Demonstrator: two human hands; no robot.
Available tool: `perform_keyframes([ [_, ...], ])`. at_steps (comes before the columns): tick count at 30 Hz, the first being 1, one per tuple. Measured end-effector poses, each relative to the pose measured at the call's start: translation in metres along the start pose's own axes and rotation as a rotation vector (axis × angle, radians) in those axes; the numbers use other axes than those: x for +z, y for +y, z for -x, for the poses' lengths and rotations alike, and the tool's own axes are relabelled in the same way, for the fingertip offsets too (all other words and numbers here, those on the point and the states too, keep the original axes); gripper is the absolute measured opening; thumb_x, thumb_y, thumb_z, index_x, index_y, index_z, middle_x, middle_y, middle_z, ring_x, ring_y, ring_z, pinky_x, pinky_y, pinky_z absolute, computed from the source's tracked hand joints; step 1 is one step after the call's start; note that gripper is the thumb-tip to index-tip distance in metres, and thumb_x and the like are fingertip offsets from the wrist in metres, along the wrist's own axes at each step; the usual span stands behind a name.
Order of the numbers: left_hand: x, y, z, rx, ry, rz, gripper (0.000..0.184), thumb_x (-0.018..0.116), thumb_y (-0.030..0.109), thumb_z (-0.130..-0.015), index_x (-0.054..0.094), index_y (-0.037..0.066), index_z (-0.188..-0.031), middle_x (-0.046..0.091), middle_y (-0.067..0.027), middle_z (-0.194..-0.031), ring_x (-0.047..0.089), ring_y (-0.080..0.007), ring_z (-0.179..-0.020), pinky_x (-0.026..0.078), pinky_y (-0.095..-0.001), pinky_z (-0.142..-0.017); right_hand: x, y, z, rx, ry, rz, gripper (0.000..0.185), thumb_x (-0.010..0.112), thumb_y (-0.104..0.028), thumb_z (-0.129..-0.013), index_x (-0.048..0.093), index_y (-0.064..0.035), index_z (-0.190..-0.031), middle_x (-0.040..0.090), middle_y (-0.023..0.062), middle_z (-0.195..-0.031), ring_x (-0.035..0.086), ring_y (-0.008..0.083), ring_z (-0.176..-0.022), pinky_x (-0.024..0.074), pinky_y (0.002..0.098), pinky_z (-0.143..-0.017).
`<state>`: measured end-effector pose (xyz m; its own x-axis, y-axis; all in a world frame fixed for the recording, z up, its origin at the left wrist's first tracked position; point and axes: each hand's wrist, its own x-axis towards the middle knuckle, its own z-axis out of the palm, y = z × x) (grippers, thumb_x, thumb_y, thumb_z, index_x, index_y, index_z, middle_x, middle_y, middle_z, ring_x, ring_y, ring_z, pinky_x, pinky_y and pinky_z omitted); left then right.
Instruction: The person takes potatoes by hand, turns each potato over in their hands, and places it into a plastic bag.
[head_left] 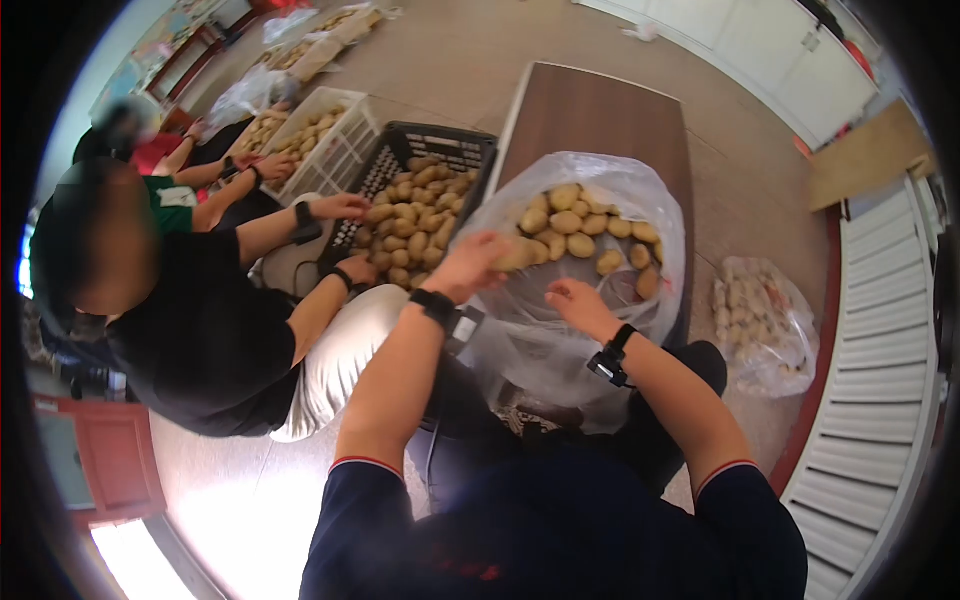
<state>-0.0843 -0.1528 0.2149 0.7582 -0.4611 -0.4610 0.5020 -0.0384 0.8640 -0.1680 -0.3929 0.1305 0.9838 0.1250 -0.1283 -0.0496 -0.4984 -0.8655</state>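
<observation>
Clear plastic bag (535, 325), mouth open, sat over the near end of the brown table (600, 115). Potatoes (575, 222) were heaped in a curved band along the bag's far side, trailing down toward the table's right edge; nearer the worker it was mostly wrinkled film.

Left hand (475, 266) was over the bag at the table's left edge, fingers pinching one potato (514, 255), motion-blurred, by the left end of the heap. Right hand (582, 306) was over the near middle of the bag, fingers loosely curled. From where I stood, couldn't tell whether its tips met or gripped anything. Black straps (434, 306) on both wrists.

Black crate (445, 130) stood just beside the table's left edge, well loaded with potatoes. Co-worker in a black top had one hand (343, 207) at the crate's left edge, the other (357, 268) by its near left corner; grip on both unclear. White crate (352, 128), also holding potatoes, stood off the black one's far left corner. Second bag (765, 330) of potatoes lay on the floor, off the table's right edge.
</observation>
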Motion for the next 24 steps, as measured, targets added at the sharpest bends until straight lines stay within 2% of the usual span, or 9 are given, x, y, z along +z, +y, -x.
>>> perform_keyframes([
  [2,-0.01,0.001,-0.001,0.052,0.062,0.102,0.033,0.058,0.029,-0.096,0.054,0.007,-0.119,0.062,-0.0059,-0.097,0.059,-0.0152,-0.069,0.049,-0.0278,-0.057,-0.005,0.013,0.006,0.068,-0.05,0.147,0.039,0.063,-0.026,-0.087,0.06,-0.0016,-0.118,0.061,0.023,-0.114,0.059,0.0422,-0.102,0.0488,0.0451,-0.088],
  [3,-0.018,0.0,-0.003,0.048,0.049,0.099,0.033,0.058,0.029,-0.096,0.054,0.007,-0.119,0.062,-0.0059,-0.097,0.059,-0.0152,-0.069,0.049,-0.0278,-0.057,-0.01,0.014,0.008,0.077,-0.04,0.147,0.039,0.063,-0.026,-0.087,0.06,-0.0016,-0.118,0.061,0.023,-0.114,0.059,0.0422,-0.102,0.0488,0.0451,-0.088],
  [5,-0.036,-0.008,-0.008,0.076,0.155,0.238,0.031,0.056,0.028,-0.097,0.053,0.006,-0.119,0.062,-0.0073,-0.099,0.06,-0.0198,-0.072,0.051,-0.032,-0.06,-0.018,0.008,0.01,0.125,0.149,0.358,0.046,0.063,-0.024,-0.086,0.054,-0.0028,-0.125,0.051,0.0241,-0.128,0.055,0.0412,-0.112,0.0471,0.0454,-0.092],
  [9,-0.073,-0.023,-0.02,0.064,0.323,0.391,0.031,0.052,0.028,-0.098,0.053,0.006,-0.12,0.062,-0.0101,-0.102,0.062,-0.0254,-0.077,0.054,-0.0374,-0.066,-0.042,0.015,-0.004,0.135,0.315,0.358,0.049,0.063,-0.019,-0.084,0.05,-0.0038,-0.129,0.047,0.0238,-0.132,0.051,0.0419,-0.117,0.0439,0.0466,-0.098],
  [11,-0.082,-0.026,-0.022,0.072,0.371,0.429,0.03,0.051,0.027,-0.099,0.052,0.006,-0.12,0.062,-0.0109,-0.102,0.061,-0.026,-0.076,0.054,-0.0381,-0.065,-0.047,0.033,-0.013,-0.003,0.455,0.458,0.049,0.064,-0.015,-0.081,0.051,-0.0039,-0.128,0.043,0.0236,-0.136,0.049,0.0414,-0.121,0.0433,0.0474,-0.1],
  [14,-0.101,-0.041,-0.031,0.1,0.45,0.466,0.029,0.048,0.024,-0.099,0.052,0.004,-0.12,0.062,-0.0127,-0.105,0.061,-0.0278,-0.079,0.056,-0.0404,-0.067,-0.048,0.062,-0.026,0.072,0.349,0.495,0.052,0.066,-0.012,-0.079,0.051,-0.0041,-0.128,0.039,0.0236,-0.141,0.048,0.0406,-0.123,0.0445,0.0472,-0.099],
  [17,-0.108,-0.049,-0.036,0.102,0.553,0.466,0.03,0.046,0.022,-0.099,0.051,0.003,-0.122,0.059,-0.0143,-0.112,0.061,-0.0301,-0.088,0.056,-0.0434,-0.069,-0.052,0.044,-0.014,0.075,0.259,0.528,0.052,0.068,-0.011,-0.077,0.051,-0.0053,-0.127,0.036,0.0219,-0.144,0.049,0.0417,-0.122,0.045,0.0475,-0.099],
  [20,-0.12,-0.06,-0.041,0.078,0.625,0.484,0.029,0.044,0.017,-0.097,0.051,0.003,-0.122,0.055,-0.0144,-0.122,0.058,-0.0322,-0.1,0.057,-0.046,-0.072,-0.051,0.024,-0.002,0.136,0.144,0.539,0.049,0.068,-0.011,-0.077,0.054,-0.008,-0.124,0.038,0.0199,-0.143,0.051,0.0432,-0.118,0.0452,0.0482,-0.098],
  [24,-0.132,-0.072,-0.046,0.049,0.644,0.503,0.028,0.048,0.015,-0.095,0.052,0.006,-0.121,0.054,-0.0123,-0.124,0.056,-0.0334,-0.105,0.057,-0.0475,-0.077,-0.035,0.036,0.005,0.02,0.164,0.606,0.038,0.066,-0.005,-0.076,0.058,-0.0084,-0.112,0.043,0.0184,-0.137,0.055,0.0434,-0.11,0.0468,0.0496,-0.094],
])
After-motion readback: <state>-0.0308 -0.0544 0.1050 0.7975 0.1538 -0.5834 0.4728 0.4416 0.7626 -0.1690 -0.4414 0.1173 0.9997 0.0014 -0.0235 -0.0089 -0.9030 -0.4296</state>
